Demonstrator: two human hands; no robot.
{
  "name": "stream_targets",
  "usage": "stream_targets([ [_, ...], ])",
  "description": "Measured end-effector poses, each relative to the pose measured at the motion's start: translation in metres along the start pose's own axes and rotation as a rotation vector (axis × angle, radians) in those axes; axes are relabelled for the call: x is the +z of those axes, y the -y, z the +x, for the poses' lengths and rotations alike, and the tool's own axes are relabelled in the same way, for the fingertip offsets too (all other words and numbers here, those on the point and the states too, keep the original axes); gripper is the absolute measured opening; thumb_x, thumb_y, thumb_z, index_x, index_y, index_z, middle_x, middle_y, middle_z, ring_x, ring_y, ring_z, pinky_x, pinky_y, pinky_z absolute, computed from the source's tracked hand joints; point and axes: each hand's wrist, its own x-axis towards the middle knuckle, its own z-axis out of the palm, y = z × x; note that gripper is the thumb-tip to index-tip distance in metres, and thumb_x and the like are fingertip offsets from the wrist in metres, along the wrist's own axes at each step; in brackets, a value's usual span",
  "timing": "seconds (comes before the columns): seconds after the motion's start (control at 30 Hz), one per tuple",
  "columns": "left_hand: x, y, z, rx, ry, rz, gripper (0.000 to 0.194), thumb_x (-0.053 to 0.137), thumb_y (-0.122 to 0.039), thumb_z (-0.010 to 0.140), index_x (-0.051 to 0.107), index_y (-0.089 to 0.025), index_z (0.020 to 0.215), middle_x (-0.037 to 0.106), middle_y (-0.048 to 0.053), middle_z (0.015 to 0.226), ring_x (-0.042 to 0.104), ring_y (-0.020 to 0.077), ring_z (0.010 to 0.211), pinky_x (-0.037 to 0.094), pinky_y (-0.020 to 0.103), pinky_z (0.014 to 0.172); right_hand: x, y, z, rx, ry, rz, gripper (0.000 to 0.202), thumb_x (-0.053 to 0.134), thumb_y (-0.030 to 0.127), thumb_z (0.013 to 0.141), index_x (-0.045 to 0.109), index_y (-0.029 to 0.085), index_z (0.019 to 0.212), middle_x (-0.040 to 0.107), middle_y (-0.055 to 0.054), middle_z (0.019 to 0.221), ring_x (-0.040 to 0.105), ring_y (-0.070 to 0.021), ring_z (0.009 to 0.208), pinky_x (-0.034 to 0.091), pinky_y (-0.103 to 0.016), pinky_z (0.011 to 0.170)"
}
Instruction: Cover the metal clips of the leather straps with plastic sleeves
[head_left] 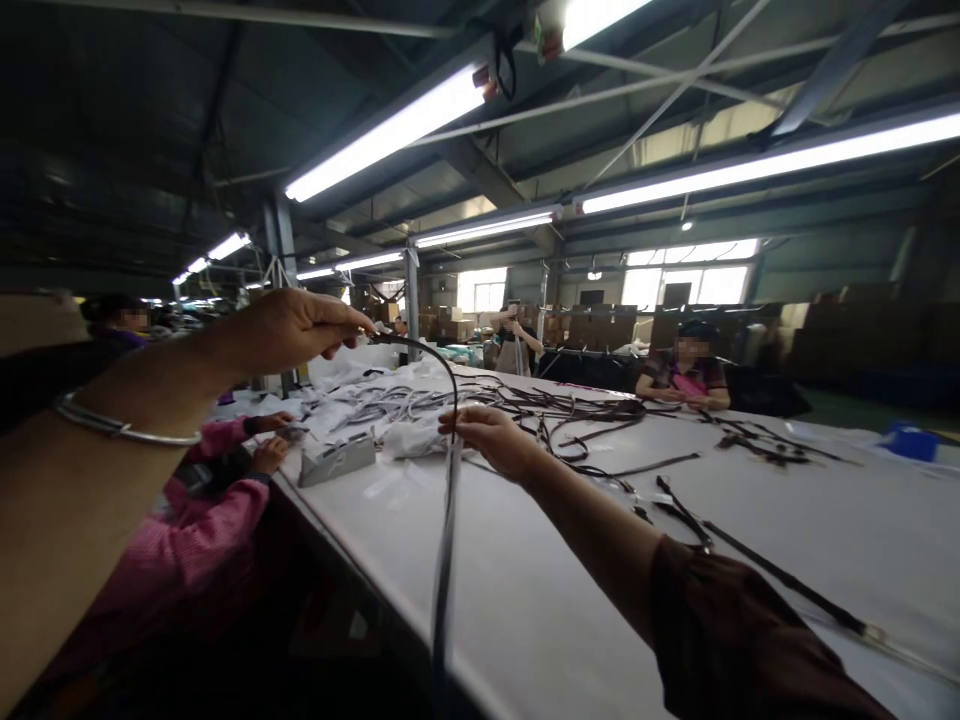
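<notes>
A dark narrow strap (447,520) arches between my hands and hangs down past the table edge, its lower part in what looks like a clear sleeve. My left hand (311,325), raised at the left, pinches the strap's upper end. Lower and to the right, my right hand (487,437) closes its fingertips on the strap where it turns downward. Behind my hands, many dark straps (592,410) lie in a loose pile on the white table (555,590).
A grey box (337,460) stands near the table's left edge, beside a co-worker's hands and pink sleeve (225,530). White plastic bags (412,437) lie behind it. Across the table sits another person (686,375). A blue object (911,441) is at the far right.
</notes>
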Motion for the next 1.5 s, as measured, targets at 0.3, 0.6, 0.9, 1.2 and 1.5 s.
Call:
stream_targets([
  [0.3, -0.026, -0.004, -0.014, -0.03, 0.021, -0.079, 0.028, 0.063, -0.027, 0.08, 0.076, -0.017, 0.102, 0.074, 0.003, 0.083, 0.059, 0.0109, 0.062, 0.048, 0.023, 0.058, 0.028, 0.038, 0.03, -0.162, -0.011, 0.051, 0.017, 0.07, 0.033, 0.07, 0.067, 0.017, 0.072, 0.07, -0.006, 0.098, 0.058, -0.0169, 0.084, 0.042, -0.03, 0.076],
  [0.6, 0.0, -0.032, -0.016, 0.063, 0.09, -0.114, 0.025, 0.061, -0.034, 0.086, 0.073, -0.014, 0.096, 0.066, 0.002, 0.066, 0.055, 0.0104, 0.052, 0.043, 0.021, 0.049, 0.064, 0.06, 0.045, -0.183, 0.04, 0.018, 0.016, 0.067, 0.03, 0.07, 0.062, 0.016, 0.066, 0.069, -0.006, 0.098, 0.056, -0.0155, 0.08, 0.042, -0.03, 0.077],
  [0.9, 0.046, -0.039, -0.039, 0.012, 0.228, -0.315, 0.021, 0.063, -0.032, 0.084, 0.069, -0.016, 0.097, 0.066, 0.0, 0.069, 0.06, 0.0121, 0.059, 0.046, 0.02, 0.054, 0.068, 0.059, 0.038, -0.234, 0.004, 0.093, 0.012, 0.067, 0.028, 0.071, 0.065, 0.016, 0.068, 0.067, -0.003, 0.081, 0.057, -0.015, 0.077, 0.044, -0.028, 0.072],
  [1.2, 0.08, -0.039, -0.069, -0.161, 0.204, -0.505, 0.032, 0.074, -0.045, 0.08, 0.063, -0.018, 0.093, 0.068, 0.001, 0.077, 0.065, 0.0153, 0.065, 0.057, 0.026, 0.057, 0.067, 0.035, 0.026, -0.169, -0.076, 0.121, 0.014, 0.069, 0.028, 0.07, 0.068, 0.016, 0.078, 0.067, -0.004, 0.093, 0.06, -0.0168, 0.083, 0.049, -0.03, 0.076],
  [1.5, 0.091, -0.049, -0.068, -0.187, 0.09, -0.367, 0.029, 0.07, -0.045, 0.081, 0.065, -0.016, 0.081, 0.067, 0.002, 0.075, 0.063, 0.0156, 0.069, 0.054, 0.025, 0.06, 0.068, 0.015, 0.014, -0.097, -0.065, 0.377, 0.031, 0.078, 0.043, 0.072, 0.063, 0.019, 0.085, 0.066, -0.001, 0.088, 0.059, -0.0133, 0.075, 0.05, -0.025, 0.07],
])
